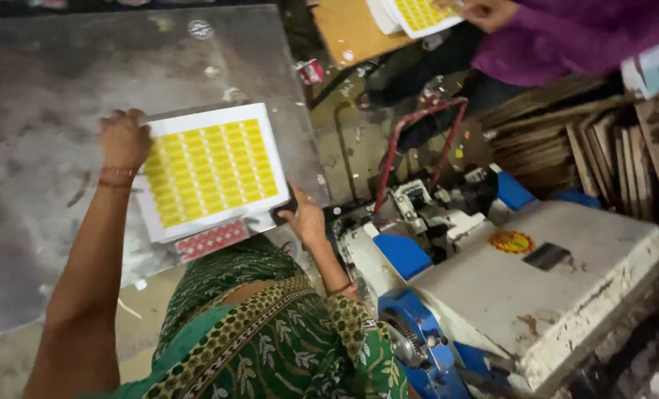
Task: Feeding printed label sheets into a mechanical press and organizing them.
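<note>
A stack of white sheets printed with a grid of yellow labels (210,171) lies on a grey metal table (49,111). My left hand (122,139) rests on the stack's far left corner, fingers curled over the edge. At the stack's near right corner my right hand (305,219) grips the sheets. Just under the stack's near edge a strip of red patterned labels (213,240) shows. My green patterned garment (270,332) fills the bottom middle.
A white and blue machine (521,288) with a red frame stands at the right. Another person in a purple sleeve (565,37) holds a similar yellow sheet (418,15) over a brown board at the top. Wooden slats (602,140) are stacked at the far right.
</note>
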